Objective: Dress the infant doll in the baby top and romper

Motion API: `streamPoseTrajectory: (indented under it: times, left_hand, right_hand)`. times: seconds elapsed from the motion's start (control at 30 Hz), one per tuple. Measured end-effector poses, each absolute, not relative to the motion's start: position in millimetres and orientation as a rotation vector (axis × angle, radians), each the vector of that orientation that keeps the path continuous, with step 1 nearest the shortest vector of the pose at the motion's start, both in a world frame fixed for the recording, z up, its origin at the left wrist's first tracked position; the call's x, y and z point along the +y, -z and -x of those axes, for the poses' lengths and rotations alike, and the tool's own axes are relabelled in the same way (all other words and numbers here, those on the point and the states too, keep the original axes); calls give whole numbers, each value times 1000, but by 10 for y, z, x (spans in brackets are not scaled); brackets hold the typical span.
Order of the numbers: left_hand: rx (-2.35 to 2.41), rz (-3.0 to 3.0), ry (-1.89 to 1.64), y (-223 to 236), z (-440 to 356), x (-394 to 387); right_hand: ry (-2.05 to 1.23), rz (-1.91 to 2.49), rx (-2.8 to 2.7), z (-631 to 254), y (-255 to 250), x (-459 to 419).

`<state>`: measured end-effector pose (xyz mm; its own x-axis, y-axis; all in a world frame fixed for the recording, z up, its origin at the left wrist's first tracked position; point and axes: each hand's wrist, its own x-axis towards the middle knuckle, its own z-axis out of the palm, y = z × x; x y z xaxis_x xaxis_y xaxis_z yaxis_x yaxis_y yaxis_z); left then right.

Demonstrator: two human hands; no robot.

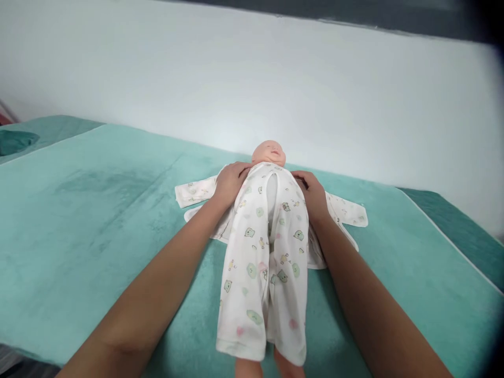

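A baby doll (269, 153) lies on its back, head toward the wall and feet toward me. White baby trousers (252, 252) printed with small green, yellow and pink animals cover it from the upper chest down to the shins, with a split along the crotch. Beneath the doll a matching baby shirt (350, 211) is spread, sleeves out to both sides. My left hand (232, 182) is closed at the left edge of the trousers' top, near the doll's shoulder. On the opposite edge, my right hand (314, 194) curls its fingers against the trousers. Fingertips of both hands are partly hidden.
A teal padded mat (98, 210) with pale seams covers the surface. Behind the doll's head rises a white wall (236, 73). Dark green fabric (18, 142) lies at the far left, and a darker mat section (452, 220) is at the right.
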<state>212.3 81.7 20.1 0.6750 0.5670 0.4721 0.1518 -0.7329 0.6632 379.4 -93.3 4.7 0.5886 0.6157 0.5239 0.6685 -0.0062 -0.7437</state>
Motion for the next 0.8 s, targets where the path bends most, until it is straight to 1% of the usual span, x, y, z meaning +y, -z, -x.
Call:
streamPoseTrajectory:
  times: [0.1,0.2,0.3,0.37,0.47,0.6,0.67,0.8]
  left_hand:
    - [455,-2379,-1064,-94,-1963,775]
    - [419,-2488,-1154,-4,-1769,678]
    - [490,-2559,-1149,6,-1616,534]
    - [562,-2517,-1061,-25,-1564,437]
    - [684,-2264,-860,-80,-1554,339]
    - [743,-1808,-705,-104,-1589,296]
    - [709,-1628,-638,-115,-1598,279]
    - [694,-1353,-574,-210,-1579,184]
  right_hand:
    - [142,1712,-1034,-3701,-29,-1059]
    - [132,1800,-880,-3580,-20,-1194]
    - [-23,1946,-775,-3478,-10,-1325]
    - [-162,1977,-808,-3445,5,-1389]
    - [-347,1844,-825,-3443,27,-1428]
    - [-642,1570,-697,-3414,-29,-1410]
    - [-689,1499,-655,-3357,-106,-1404]
    - [-684,1493,-556,-3242,-250,-1420]
